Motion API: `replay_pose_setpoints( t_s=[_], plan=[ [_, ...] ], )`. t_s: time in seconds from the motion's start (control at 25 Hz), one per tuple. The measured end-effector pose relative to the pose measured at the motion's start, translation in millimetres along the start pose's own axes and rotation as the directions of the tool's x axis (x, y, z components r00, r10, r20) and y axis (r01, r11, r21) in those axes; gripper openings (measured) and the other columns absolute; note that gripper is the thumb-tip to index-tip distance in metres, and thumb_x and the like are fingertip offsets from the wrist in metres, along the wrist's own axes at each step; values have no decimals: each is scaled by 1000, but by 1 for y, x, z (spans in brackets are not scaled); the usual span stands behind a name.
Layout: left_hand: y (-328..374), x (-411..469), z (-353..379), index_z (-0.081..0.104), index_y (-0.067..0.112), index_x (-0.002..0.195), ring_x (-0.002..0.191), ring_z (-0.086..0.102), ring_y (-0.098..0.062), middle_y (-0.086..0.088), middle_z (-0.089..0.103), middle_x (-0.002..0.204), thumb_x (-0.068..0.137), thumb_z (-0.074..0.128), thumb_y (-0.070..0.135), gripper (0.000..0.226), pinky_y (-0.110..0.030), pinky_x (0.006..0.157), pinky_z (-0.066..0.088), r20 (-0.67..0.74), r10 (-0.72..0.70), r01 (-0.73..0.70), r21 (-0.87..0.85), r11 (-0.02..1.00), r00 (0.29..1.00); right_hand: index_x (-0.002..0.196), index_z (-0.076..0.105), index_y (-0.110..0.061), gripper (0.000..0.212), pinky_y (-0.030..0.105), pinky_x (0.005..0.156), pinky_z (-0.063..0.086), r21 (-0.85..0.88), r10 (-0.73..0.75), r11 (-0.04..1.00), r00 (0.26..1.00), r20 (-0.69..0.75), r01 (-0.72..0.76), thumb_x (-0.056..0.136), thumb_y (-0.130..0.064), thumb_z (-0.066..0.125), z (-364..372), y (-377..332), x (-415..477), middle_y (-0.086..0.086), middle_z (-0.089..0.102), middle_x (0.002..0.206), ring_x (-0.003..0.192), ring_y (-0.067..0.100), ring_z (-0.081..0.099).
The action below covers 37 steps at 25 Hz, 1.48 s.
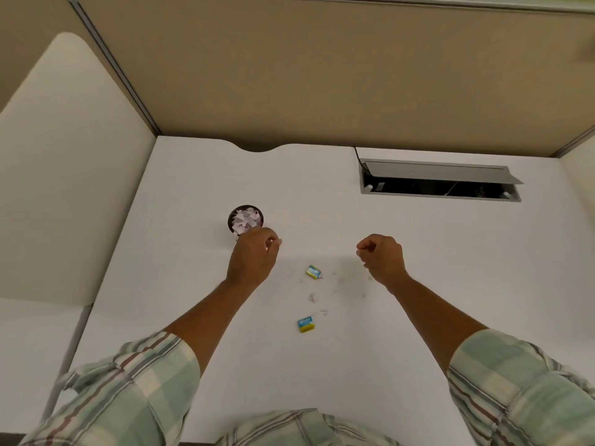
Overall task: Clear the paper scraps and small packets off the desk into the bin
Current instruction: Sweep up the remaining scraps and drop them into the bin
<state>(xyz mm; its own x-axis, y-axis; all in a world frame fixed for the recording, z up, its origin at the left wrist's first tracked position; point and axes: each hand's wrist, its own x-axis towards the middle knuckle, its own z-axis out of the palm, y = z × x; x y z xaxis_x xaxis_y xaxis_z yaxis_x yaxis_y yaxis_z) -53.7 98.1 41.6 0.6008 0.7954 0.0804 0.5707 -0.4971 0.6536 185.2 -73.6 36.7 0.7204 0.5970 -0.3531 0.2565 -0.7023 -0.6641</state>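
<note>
The white tabletop (199,317) carries a small dark round bin (245,219), standing left of centre and filled to its rim with crumpled white paper pieces.

The left hand (254,257) is just at the near edge of the bin, overlapping its rim in this view. Its fingers are curled inward with the fingertips pinched together; whether anything is held between them cannot be told. The right hand (381,257) hovers well to the right of the bin, closed into a loose fist; no content is visible in it.

Between the two forearms lie two small blue-and-yellow packets. The farther packet (313,272) lies tilted, between the hands and slightly nearer to the viewer. The nearer packet (306,324) lies closer to the person's body, apart from the first. Small white paper scraps (312,297) are scattered on the tabletop around and between the packets, faint against the white surface; their count cannot be determined.

At the far right of the tabletop, a cable hatch (439,181) stands with its flap raised. Both sleeves are plaid and pushed up the forearms.
</note>
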Motion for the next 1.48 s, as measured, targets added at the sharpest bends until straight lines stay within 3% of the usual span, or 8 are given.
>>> replay_pose_setpoints(
  t_s=[0.2, 0.36, 0.52, 0.64, 0.8, 0.92, 1.08, 1.48],
  plan=[
    [-5, -35, 46, 64, 9, 129, 108, 62, -25, -10, 62, 121, 96, 66, 26, 37, -39, 97, 52, 284, -226, 212, 80, 974, 932, 82, 72, -13, 20, 30, 71, 56, -134, 176, 974, 982, -64, -184, 89, -3, 56, -22, 71, -22, 0, 72, 89, 89, 23, 66],
    [-5, -55, 70, 42, 9, 151, 136, 43, -26, -10, 43, 146, 99, 60, 33, 60, -37, 113, 42, 468, -246, 156, 223, 962, 849, 60, 54, -20, 33, 21, 56, 39, -209, 182, 961, 983, -8, -180, 84, 3, 50, -10, 88, -39, -3, 57, 68, 72, 23, 54],
    [4, -66, 89, 41, 11, 151, 128, 42, -24, -6, 41, 143, 97, 63, 35, 63, -34, 110, 45, 480, -202, 66, 285, 956, 854, 56, 45, -22, 39, 24, 60, 34, -321, 52, 947, 994, 92, -20, 82, 6, 48, 20, 76, -50, 3, 50, 72, 74, 22, 48],
    [11, -79, 99, 45, 14, 147, 123, 44, -25, -3, 42, 140, 95, 64, 35, 59, -35, 105, 46, 489, -152, -9, 312, 950, 859, 82, 64, -14, 23, 22, 73, 37, -341, -28, 936, 984, 173, 87, 87, 2, 48, 49, 70, -58, 12, 58, 95, 88, 25, 56],
    [14, -98, 110, 49, 18, 145, 124, 46, -21, 2, 45, 135, 96, 61, 37, 55, -34, 107, 42, 558, -83, -29, 190, 981, 826, 120, 69, -9, 32, 26, 96, 43, -356, -122, 905, 942, 312, 235, 93, -5, 53, 66, 65, -64, 12, 62, 119, 112, 27, 59],
    [4, -100, 103, 54, 17, 144, 126, 49, -19, 3, 51, 134, 97, 62, 28, 49, -30, 111, 39, 532, -67, 64, 23, 998, 844, 105, 72, -7, 23, 28, 88, 44, -314, -149, 928, 972, 180, 201, 89, -4, 56, 43, 69, -46, 14, 65, 106, 102, 29, 62],
    [-12, -98, 87, 59, 12, 140, 125, 54, -19, -3, 56, 133, 96, 66, 22, 45, -30, 112, 42, 404, -190, 206, 3, 978, 895, 99, 69, -10, 19, 27, 87, 50, -318, 34, 947, 999, -38, -44, 96, -6, 50, 8, 87, -19, 9, 59, 106, 99, 24, 62],
    [-3, -98, 99, 58, 16, 139, 121, 48, -16, 1, 52, 125, 81, 82, 39, 67, -20, 104, 39, 524, -178, 182, 44, 982, 833, 125, 61, -10, 32, 36, 91, 52, -470, -180, 812, 914, 362, 346, 98, -7, 44, 70, 59, -49, 12, 51, 122, 110, 29, 57]
  ],
)
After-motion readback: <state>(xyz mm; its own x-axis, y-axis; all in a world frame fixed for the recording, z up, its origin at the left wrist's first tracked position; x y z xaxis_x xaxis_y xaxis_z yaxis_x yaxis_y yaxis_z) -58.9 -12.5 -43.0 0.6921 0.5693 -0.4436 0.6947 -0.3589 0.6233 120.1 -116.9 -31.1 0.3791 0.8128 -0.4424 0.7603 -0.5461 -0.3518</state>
